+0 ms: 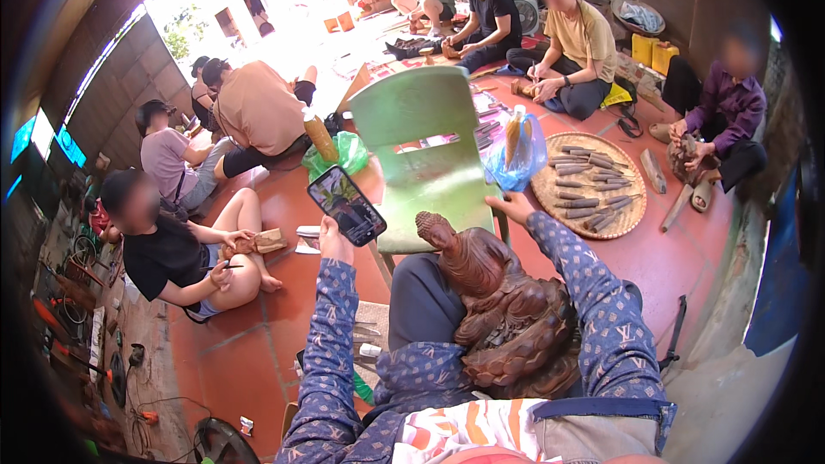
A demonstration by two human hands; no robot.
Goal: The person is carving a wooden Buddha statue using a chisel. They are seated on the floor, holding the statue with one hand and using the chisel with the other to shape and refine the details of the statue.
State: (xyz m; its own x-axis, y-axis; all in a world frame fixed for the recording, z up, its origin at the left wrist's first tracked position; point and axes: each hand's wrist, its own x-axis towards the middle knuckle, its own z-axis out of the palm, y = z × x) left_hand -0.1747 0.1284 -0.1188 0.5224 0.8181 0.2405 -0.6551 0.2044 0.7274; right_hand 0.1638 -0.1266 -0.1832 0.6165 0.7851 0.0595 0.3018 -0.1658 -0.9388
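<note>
My left hand (335, 242) is closed round the lower end of a smartphone (347, 204), whose lit screen faces up toward me. A green plastic chair (414, 112) stands in front of my knees, its seat beside the phone. At the right edge of that seat, my right hand (514, 207) grips the chair; some of its fingers are hidden. A dark brown carved wooden statue of a seated figure (503, 292) leans in my lap between my forearms, its head tilted toward the chair.
A round woven tray (634, 206) with several carving tools lies to the right. Green (348, 153) and blue (526, 150) plastic bags flank the chair, bottles in them. Several people sit around on the red tiles, some working wood, the nearest a person in black (163, 245) at left.
</note>
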